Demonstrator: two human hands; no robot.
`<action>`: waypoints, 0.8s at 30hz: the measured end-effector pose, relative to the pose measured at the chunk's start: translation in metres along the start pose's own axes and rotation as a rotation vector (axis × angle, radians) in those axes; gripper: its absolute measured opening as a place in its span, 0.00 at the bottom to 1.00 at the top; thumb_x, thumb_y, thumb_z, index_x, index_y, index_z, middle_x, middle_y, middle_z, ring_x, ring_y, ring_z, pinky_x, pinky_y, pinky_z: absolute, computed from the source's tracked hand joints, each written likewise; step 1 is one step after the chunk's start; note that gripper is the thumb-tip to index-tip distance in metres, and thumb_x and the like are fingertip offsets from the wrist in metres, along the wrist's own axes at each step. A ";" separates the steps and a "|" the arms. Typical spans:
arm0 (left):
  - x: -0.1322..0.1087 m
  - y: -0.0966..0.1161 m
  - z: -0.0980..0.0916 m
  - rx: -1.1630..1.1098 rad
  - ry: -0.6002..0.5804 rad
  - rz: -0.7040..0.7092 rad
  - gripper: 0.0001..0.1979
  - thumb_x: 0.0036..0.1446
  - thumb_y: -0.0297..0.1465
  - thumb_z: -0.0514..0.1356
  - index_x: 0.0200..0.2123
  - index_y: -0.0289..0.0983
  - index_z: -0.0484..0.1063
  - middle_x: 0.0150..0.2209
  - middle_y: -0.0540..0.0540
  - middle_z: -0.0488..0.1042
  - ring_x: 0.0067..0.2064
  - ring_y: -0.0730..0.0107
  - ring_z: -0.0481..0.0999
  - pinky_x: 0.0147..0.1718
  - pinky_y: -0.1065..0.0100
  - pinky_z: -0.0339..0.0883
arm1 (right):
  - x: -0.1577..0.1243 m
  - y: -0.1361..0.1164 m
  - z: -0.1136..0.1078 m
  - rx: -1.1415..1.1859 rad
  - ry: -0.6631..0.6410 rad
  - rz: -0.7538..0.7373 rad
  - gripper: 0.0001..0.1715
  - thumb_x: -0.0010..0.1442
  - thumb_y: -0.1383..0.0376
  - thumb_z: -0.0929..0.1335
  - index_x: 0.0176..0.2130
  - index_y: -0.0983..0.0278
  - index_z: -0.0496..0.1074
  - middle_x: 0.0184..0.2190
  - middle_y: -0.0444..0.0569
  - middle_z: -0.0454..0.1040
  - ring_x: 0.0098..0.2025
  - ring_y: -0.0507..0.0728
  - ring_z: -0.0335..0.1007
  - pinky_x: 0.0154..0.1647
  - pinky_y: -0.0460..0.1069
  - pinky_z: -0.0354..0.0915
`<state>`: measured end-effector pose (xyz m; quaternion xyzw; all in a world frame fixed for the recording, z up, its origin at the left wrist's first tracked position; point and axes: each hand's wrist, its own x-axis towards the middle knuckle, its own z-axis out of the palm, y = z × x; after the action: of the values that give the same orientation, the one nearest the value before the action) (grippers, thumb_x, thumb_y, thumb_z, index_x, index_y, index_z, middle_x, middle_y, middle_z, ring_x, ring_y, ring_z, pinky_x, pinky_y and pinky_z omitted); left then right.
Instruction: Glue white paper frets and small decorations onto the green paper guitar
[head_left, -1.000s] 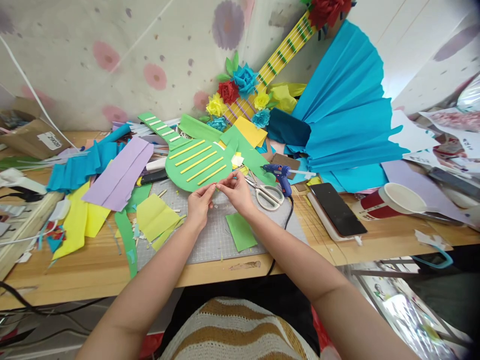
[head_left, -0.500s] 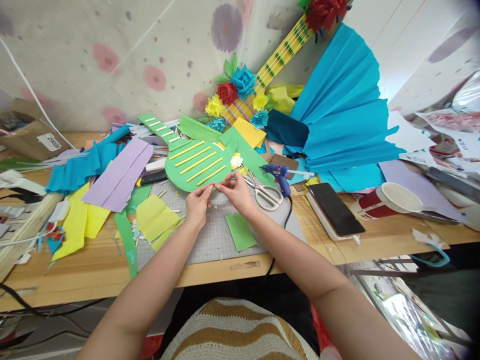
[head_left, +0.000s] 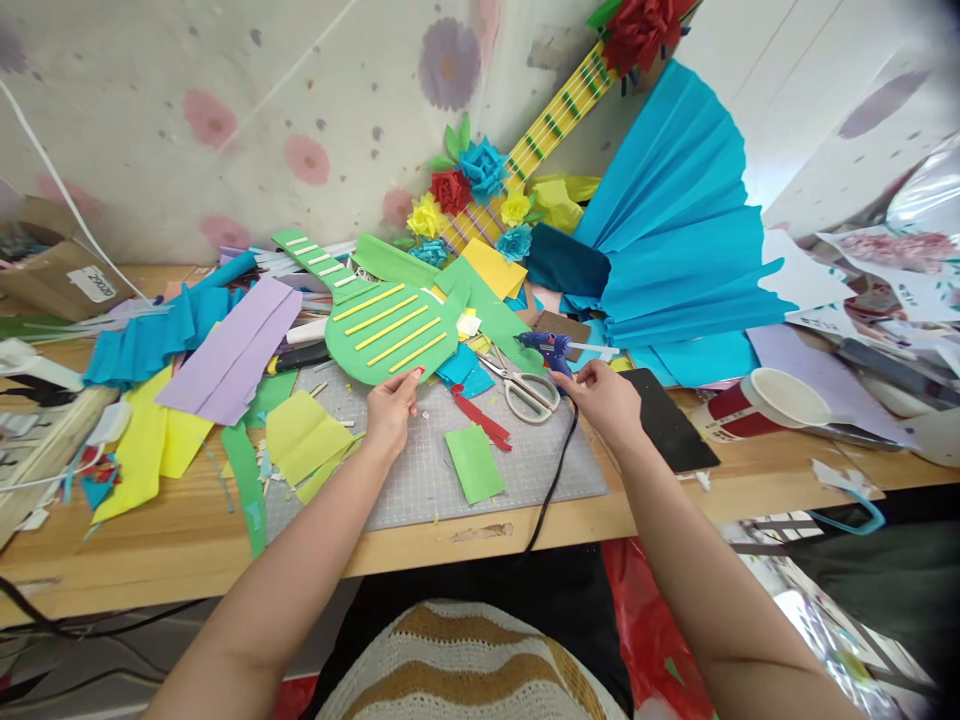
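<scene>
A green guitar-shaped cutout (head_left: 352, 345) with yellow strips on its body and white strips on its neck lies on the grey mat. At its lower edge, my left hand (head_left: 392, 408) pinches a tiny red piece (head_left: 421, 371). My right hand (head_left: 602, 398) is at the blue glue gun (head_left: 553, 346), fingers curled at its handle; the exact hold is partly hidden. White-handled scissors (head_left: 530, 396) lie just left of the glue gun. A red paper strip (head_left: 482, 418) and a green paper square (head_left: 475, 464) rest on the mat between my hands.
Behind stand a yellow guitar (head_left: 551, 125) with paper flowers and a pleated blue paper fan (head_left: 675, 220). At the right are a black phone (head_left: 671, 420) and a paper cup (head_left: 765, 405). Purple paper (head_left: 232, 350) and yellow paper (head_left: 142, 450) lie left; a black cord (head_left: 559, 475) crosses the mat.
My right hand has left my left hand and moved right to the glue gun. The red strip and blue paper, formerly hidden behind that hand, now show.
</scene>
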<state>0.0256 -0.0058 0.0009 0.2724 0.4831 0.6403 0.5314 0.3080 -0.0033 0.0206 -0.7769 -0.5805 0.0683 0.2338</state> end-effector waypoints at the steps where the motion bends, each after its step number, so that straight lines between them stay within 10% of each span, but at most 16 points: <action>1: 0.000 0.000 0.000 0.005 -0.007 0.002 0.17 0.34 0.37 0.68 0.27 0.31 0.76 0.17 0.54 0.64 0.17 0.86 0.51 0.14 0.76 0.47 | 0.003 0.005 0.005 -0.012 0.068 -0.028 0.30 0.45 0.39 0.64 0.28 0.62 0.64 0.28 0.51 0.69 0.33 0.60 0.65 0.31 0.51 0.57; 9: -0.002 0.000 -0.001 0.028 -0.033 -0.007 0.16 0.34 0.37 0.68 0.27 0.32 0.77 0.15 0.55 0.61 0.17 0.85 0.51 0.14 0.76 0.48 | 0.033 0.002 0.053 0.010 0.153 -0.141 0.36 0.45 0.41 0.65 0.36 0.71 0.70 0.40 0.64 0.67 0.47 0.68 0.60 0.48 0.60 0.56; 18: -0.003 -0.007 0.000 0.066 -0.055 -0.032 0.18 0.35 0.39 0.68 0.29 0.32 0.77 0.12 0.59 0.52 0.15 0.84 0.52 0.14 0.75 0.52 | 0.040 -0.008 0.045 0.819 0.149 0.032 0.26 0.41 0.47 0.69 0.30 0.66 0.69 0.26 0.49 0.72 0.28 0.55 0.67 0.31 0.52 0.64; 24: 0.008 0.013 0.001 0.085 -0.021 0.118 0.16 0.36 0.39 0.67 0.27 0.33 0.77 0.15 0.55 0.63 0.15 0.85 0.54 0.13 0.75 0.52 | 0.014 -0.064 0.021 1.063 -0.289 -0.217 0.21 0.42 0.52 0.72 0.29 0.65 0.71 0.23 0.45 0.71 0.23 0.50 0.65 0.27 0.48 0.63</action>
<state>0.0184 0.0020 0.0121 0.3296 0.4872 0.6466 0.4858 0.2492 0.0293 0.0329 -0.4707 -0.5688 0.4328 0.5172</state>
